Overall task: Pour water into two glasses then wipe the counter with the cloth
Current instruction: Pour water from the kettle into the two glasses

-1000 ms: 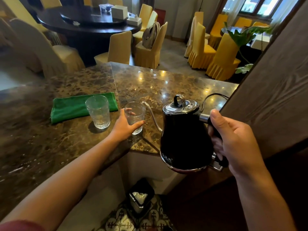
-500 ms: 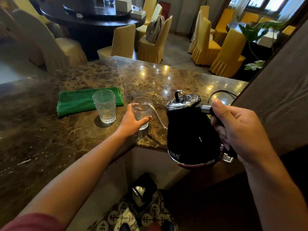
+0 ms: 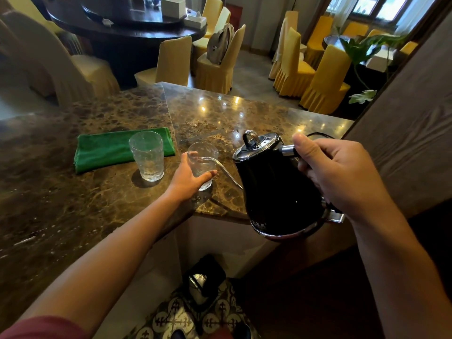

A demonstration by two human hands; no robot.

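My right hand (image 3: pixel 340 174) grips the handle of a black gooseneck kettle (image 3: pixel 276 192), held in the air and tipped left past the counter's front edge. Its thin spout tip reaches over the rim of a clear glass (image 3: pixel 204 160) that my left hand (image 3: pixel 188 179) holds standing on the brown marble counter (image 3: pixel 73 204). A second clear textured glass (image 3: pixel 146 155) stands to the left, apart from my hand. Behind it lies a folded green cloth (image 3: pixel 105 148). Whether water is flowing is too faint to tell.
A black power cord (image 3: pixel 318 134) lies on the counter behind the kettle. A wood panel wall (image 3: pixel 403 143) rises at the right. A dark object (image 3: pixel 205 277) sits on the patterned floor below. Yellow-covered chairs and a round dark table stand beyond the counter.
The kettle has risen and tipped further left, bringing its spout tip over the rim of the held glass. My left hand stays on that glass.
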